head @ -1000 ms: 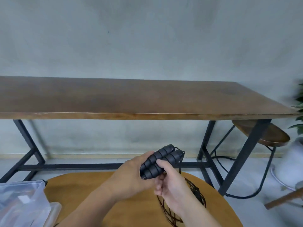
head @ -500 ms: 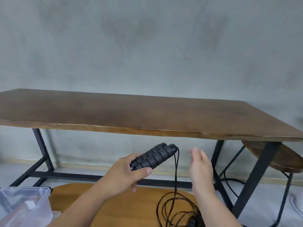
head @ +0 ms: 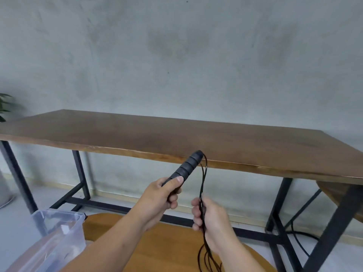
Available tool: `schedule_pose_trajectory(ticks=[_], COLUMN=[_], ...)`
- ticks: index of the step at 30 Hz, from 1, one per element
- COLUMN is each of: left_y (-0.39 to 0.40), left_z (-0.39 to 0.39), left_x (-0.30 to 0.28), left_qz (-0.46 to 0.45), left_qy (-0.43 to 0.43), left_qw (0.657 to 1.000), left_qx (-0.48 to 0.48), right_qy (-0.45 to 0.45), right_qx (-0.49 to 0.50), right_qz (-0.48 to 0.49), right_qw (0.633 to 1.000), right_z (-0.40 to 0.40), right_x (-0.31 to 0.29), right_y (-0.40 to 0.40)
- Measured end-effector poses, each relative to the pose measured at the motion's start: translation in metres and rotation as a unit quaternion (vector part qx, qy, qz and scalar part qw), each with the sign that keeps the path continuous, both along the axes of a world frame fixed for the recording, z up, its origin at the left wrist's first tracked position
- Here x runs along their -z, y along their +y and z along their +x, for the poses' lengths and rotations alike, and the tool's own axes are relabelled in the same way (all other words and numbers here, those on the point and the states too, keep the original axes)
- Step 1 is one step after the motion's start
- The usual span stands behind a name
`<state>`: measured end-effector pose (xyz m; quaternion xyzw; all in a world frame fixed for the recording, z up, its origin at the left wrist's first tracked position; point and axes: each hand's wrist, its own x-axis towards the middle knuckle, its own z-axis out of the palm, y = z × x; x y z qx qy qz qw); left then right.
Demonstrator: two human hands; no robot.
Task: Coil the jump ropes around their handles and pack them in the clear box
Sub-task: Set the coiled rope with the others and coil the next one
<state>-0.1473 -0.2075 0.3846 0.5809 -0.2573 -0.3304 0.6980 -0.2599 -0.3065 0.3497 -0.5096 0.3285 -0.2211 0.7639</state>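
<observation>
A person stands over a round wooden table [head: 157, 248], holding up the black ridged handles [head: 186, 166] of a jump rope. The left hand [head: 163, 195] grips the handles' lower end, fingers curled round them and thumb laid along the top, so that they slant up and to the right in front of a long dark wooden bench [head: 176, 138]. From the raised tip, the thin black rope [head: 202, 185] drops in several strands. The right hand [head: 208, 214], just beside and below the left, closes its fingers round those strands; below it they hang down toward the table's edge.

Half a second earlier the right hand was open and apart from the rope, fingers straight, while the strands hung free in loops. A second ago both hands were together on the handles. The handles now sit higher against the bench edge.

At lower left, a clear box [head: 59, 238] stands with its lid off on the table's left side. Something pale shows through its wall, too blurred to identify. A leafy plant [head: 5, 107] edges in at far left.
</observation>
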Motion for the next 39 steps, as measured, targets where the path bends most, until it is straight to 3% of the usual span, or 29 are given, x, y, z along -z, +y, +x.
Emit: schedule_pose_trajectory(ticks=[4,12,21,26,30,35,39], left_y=[-0.003,0.007,0.009,0.024,0.031,0.041,0.042], left_z=[-0.008,0.004,0.042,0.075,0.093,0.101,0.088], left_x=[0.013,0.019,0.028,0.030,0.028,0.014,0.009], left_qz=[0.031,0.093,0.055,0.130,0.189,0.201,0.245], left_qy=[0.012,0.055,0.098,-0.022,-0.114,-0.242,-0.377], left_qw=[0.999,0.986,0.986,0.984,0.964,0.921,0.850], left_qx=[0.007,0.128,0.124,0.117,0.149,0.229,0.274], right_qy=[0.010,0.072,0.112,0.199,0.286,0.267,0.266], right_qx=[-0.090,-0.204,-0.217,-0.219,-0.202,-0.192,-0.240], right_qz=[0.034,0.063,-0.015,-0.214,-0.414,-0.511,-0.583], right_qw=[0.995,0.974,0.970,0.931,0.840,0.794,0.729], right_z=[-0.002,-0.001,0.017,0.010,0.011,0.017,0.035], right_x=[-0.004,-0.007,-0.001,-0.009,-0.037,-0.084,-0.107], right_y=[0.010,0.013,0.029,0.014,0.006,0.005,0.010])
